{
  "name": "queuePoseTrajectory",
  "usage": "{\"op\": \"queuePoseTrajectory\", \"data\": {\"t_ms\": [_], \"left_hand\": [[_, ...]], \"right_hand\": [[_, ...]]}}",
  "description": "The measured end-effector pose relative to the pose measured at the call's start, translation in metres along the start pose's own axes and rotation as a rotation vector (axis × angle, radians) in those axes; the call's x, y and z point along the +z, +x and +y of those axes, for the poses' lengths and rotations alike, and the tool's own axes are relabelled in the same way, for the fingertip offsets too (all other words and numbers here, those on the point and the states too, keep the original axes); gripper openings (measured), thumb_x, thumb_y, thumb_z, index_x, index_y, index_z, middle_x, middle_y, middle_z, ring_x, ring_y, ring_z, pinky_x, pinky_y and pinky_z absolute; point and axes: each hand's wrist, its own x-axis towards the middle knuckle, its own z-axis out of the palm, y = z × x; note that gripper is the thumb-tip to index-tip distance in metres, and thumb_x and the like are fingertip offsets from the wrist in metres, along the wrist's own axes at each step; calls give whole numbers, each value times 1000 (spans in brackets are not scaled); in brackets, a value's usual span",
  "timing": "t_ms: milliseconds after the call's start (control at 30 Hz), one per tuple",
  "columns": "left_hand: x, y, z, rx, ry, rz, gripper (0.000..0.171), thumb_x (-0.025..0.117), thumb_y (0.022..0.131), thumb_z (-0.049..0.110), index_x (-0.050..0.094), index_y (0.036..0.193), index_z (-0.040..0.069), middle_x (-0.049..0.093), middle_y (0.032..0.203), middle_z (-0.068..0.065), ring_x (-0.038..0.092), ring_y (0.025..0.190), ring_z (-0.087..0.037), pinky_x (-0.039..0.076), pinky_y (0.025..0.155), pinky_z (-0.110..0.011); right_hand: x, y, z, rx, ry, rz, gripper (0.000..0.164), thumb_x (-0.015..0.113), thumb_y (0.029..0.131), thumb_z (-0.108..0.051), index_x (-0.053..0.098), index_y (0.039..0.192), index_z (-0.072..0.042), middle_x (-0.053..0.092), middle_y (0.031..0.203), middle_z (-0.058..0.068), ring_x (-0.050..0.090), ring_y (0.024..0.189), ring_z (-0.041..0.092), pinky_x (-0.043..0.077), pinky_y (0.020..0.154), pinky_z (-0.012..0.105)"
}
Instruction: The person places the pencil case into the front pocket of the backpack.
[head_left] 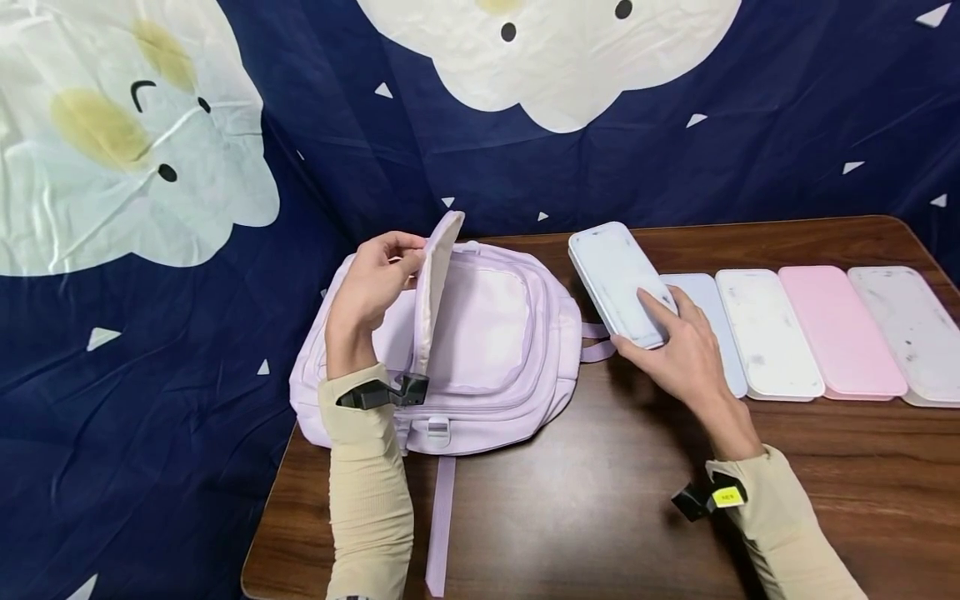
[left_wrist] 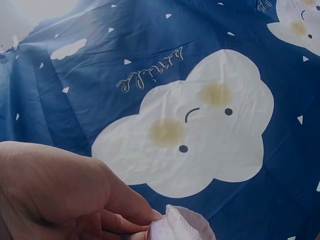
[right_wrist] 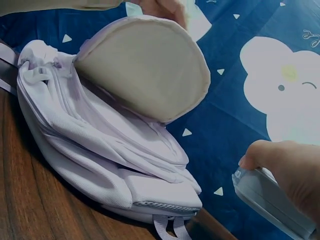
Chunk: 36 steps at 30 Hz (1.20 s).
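Note:
A lilac backpack (head_left: 480, 325) lies on its back on the table, its front flap (head_left: 441, 287) raised. My left hand (head_left: 367, 287) pinches the top edge of that flap between thumb and fingers; the left wrist view shows the pinched edge (left_wrist: 182, 225) up close. Seen from the side in the right wrist view, the cream lining (right_wrist: 150, 70) of the flap stands above the bag. To the right, my right hand (head_left: 686, 354) grips a pale flat box with rounded corners (head_left: 618, 275), holding it tilted above the table. What the box contains cannot be seen.
Right of the backpack, flat rounded boxes lie in a row: light blue (head_left: 701, 321), white (head_left: 765, 333), pink (head_left: 840, 333) and greyish white (head_left: 907, 321). A lilac strap (head_left: 441, 525) trails toward the wooden table's (head_left: 570, 517) front edge. Behind hangs a dark blue cloud-printed cloth (head_left: 315, 50).

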Motion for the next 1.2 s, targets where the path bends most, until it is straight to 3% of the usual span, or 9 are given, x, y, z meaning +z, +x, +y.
{"op": "queuePoseTrajectory", "data": {"t_ms": [367, 667, 900, 1200], "left_hand": [[2, 0, 1, 10, 20, 0, 25, 51, 95, 3, 55, 116, -10, 50, 88, -3, 53, 72, -6, 50, 65, -17], [2, -2, 0, 13, 51, -14, 26, 50, 95, 4, 56, 117, -9, 50, 90, -4, 54, 74, -6, 51, 66, -17], [0, -4, -1, 6, 98, -28, 27, 49, 96, 4, 57, 119, -8, 51, 90, -4, 54, 74, -6, 50, 65, -16], [3, -3, -1, 31, 75, -36, 26, 48, 95, 1, 57, 116, -10, 51, 87, -3, 53, 72, -5, 50, 64, -16]], "right_hand": [[13, 5, -13, -162, 30, -50, 72, 78, 71, -40, 55, 134, -15, 42, 142, 17, 44, 123, 40, 38, 95, 54], [31, 4, -31, -268, -28, -206, 75, 75, 71, -49, 54, 136, -19, 37, 147, 19, 39, 130, 39, 40, 98, 58], [47, 3, -43, -396, -47, -277, 74, 71, 73, -53, 51, 139, -24, 37, 148, 14, 41, 129, 32, 47, 90, 55], [64, 13, -56, -522, -21, -335, 72, 72, 74, -47, 53, 136, -18, 37, 147, 17, 39, 130, 36, 38, 104, 52]]}}
